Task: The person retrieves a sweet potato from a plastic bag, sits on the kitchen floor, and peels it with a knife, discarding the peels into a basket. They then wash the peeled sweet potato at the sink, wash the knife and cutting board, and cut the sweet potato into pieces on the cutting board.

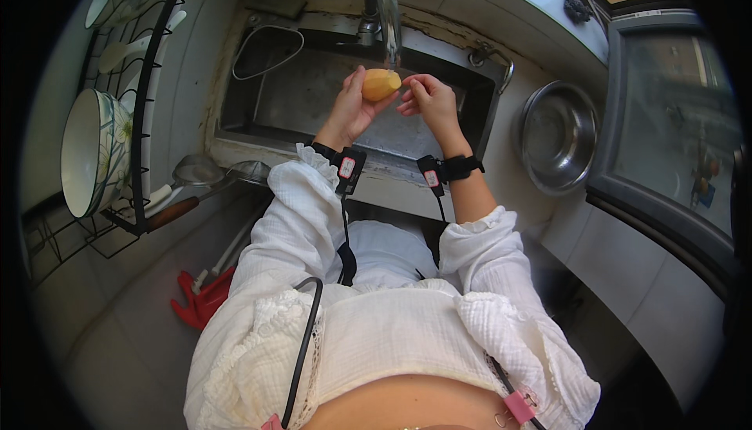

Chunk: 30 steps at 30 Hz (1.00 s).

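Note:
My left hand [352, 107] holds a peeled yellow potato [379, 84] over the sink, with the thumb along its left side and fingers beneath. Cut facets show on its surface. Just to the right is my right hand [427, 98], its fingers loosely curled and the fingertips close to the potato's right end. Nothing is visible in that hand. The chrome faucet [390, 13] ends directly above the potato; a pale glint shows there, and whether water runs is unclear. Below both hands lies the stainless steel sink basin [317, 95].
A stainless steel bowl [558, 139] stands on the counter at right, near an open window sash [670, 118]. On the left, a black wire dish rack [144, 136] carries bowls and utensils. Mesh strainers [200, 170] hang beside it, above red rubber gloves [205, 301].

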Motion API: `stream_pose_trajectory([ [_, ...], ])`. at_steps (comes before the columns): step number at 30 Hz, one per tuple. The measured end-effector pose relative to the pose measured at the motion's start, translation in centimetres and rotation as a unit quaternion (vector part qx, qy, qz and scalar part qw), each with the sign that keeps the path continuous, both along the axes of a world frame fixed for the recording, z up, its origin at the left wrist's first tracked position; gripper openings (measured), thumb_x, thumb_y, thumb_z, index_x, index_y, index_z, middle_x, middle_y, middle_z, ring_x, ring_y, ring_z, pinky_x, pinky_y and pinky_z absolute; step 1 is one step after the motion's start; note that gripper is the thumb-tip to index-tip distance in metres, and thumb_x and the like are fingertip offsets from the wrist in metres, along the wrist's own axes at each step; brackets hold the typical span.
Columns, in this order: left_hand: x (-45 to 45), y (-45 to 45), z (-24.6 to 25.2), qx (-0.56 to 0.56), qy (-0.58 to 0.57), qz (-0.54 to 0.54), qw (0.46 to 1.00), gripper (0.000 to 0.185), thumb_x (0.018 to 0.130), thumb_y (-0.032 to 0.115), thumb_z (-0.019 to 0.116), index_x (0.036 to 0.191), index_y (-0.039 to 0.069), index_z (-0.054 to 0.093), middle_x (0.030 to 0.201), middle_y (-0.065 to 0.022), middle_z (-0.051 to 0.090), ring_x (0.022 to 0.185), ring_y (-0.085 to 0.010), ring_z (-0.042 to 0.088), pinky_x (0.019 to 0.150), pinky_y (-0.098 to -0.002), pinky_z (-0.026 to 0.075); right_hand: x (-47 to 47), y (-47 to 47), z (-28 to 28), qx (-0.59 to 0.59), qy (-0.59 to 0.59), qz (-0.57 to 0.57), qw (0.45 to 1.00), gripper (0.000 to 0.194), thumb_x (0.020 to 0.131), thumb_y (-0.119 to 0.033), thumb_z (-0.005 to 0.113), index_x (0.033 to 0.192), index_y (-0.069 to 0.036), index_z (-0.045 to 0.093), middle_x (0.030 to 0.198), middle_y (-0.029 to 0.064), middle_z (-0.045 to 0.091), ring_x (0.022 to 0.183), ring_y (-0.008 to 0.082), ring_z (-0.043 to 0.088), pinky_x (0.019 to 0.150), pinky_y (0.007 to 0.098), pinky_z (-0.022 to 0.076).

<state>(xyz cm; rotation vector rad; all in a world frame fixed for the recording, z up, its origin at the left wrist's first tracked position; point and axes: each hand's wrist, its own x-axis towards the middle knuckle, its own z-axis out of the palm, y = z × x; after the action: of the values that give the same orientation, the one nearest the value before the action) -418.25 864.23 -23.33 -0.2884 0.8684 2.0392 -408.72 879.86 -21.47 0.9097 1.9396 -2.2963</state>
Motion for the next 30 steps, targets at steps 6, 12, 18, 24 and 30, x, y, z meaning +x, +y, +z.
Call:
stream_pose_trajectory([
  [6, 0.4, 0.6, 0.3, -0.074, 0.031, -0.012, 0.997, 0.038, 0.102, 0.038, 0.047, 0.118, 0.004, 0.051, 0.119, -0.0144, 0.059, 0.106, -0.025, 0.063, 0.085, -0.0398, 0.059, -0.1, -1.1, 1.1, 0.185, 0.09, 0.002, 0.979, 0.027, 0.092, -0.016, 0.065, 0.114, -0.002, 0.066, 0.093, 0.0068, 0.071, 0.072, 0.0136, 0.069, 0.059, 0.0234, 0.056],
  [12, 0.3, 1.5, 0.2, -0.189, 0.07, 0.022, 0.979, 0.049, 0.098, 0.038, 0.057, 0.12, 0.007, 0.026, 0.114, -0.018, 0.055, 0.099, -0.0288, 0.065, 0.077, -0.0454, 0.061, -0.2, -1.3, 2.3, 0.333, 0.082, 0.084, 0.936, 0.038, 0.083, -0.014, 0.071, 0.12, -0.005, 0.066, 0.083, 0.0158, 0.069, 0.066, 0.0152, 0.066, 0.066, 0.0286, 0.053],
  [18, -0.7, 0.9, -0.4, -0.12, 0.048, -0.029, 0.991, 0.048, 0.098, 0.039, 0.055, 0.12, 0.006, 0.028, 0.113, -0.0172, 0.056, 0.093, -0.0279, 0.066, 0.076, -0.0458, 0.061, -0.7, -0.8, 2.1, 0.311, 0.103, 0.084, 0.941, 0.035, 0.081, -0.013, 0.07, 0.116, -0.006, 0.068, 0.077, 0.0197, 0.067, 0.065, 0.0198, 0.066, 0.067, 0.0293, 0.052],
  [24, -0.1, 0.8, 1.3, -0.104, 0.03, -0.029, 0.994, 0.039, 0.101, 0.038, 0.05, 0.12, 0.003, 0.051, 0.117, -0.0139, 0.059, 0.105, -0.0244, 0.063, 0.084, -0.0389, 0.059, -0.6, -0.7, 0.9, 0.298, 0.118, 0.078, 0.944, 0.036, 0.084, -0.011, 0.067, 0.119, -0.004, 0.066, 0.084, 0.0175, 0.07, 0.069, 0.018, 0.068, 0.068, 0.0285, 0.0533],
  [30, 0.7, 0.3, 2.4, -0.065, 0.032, 0.002, 0.997, 0.045, 0.094, 0.025, 0.064, 0.125, 0.008, 0.036, 0.127, -0.0162, 0.046, 0.117, -0.0298, 0.054, 0.092, -0.0436, 0.056, -0.8, 0.5, -0.4, 0.054, 0.062, 0.013, 0.996, 0.027, 0.093, -0.008, 0.059, 0.117, 0.003, 0.065, 0.098, 0.0108, 0.071, 0.081, 0.0154, 0.071, 0.066, 0.0248, 0.0587],
])
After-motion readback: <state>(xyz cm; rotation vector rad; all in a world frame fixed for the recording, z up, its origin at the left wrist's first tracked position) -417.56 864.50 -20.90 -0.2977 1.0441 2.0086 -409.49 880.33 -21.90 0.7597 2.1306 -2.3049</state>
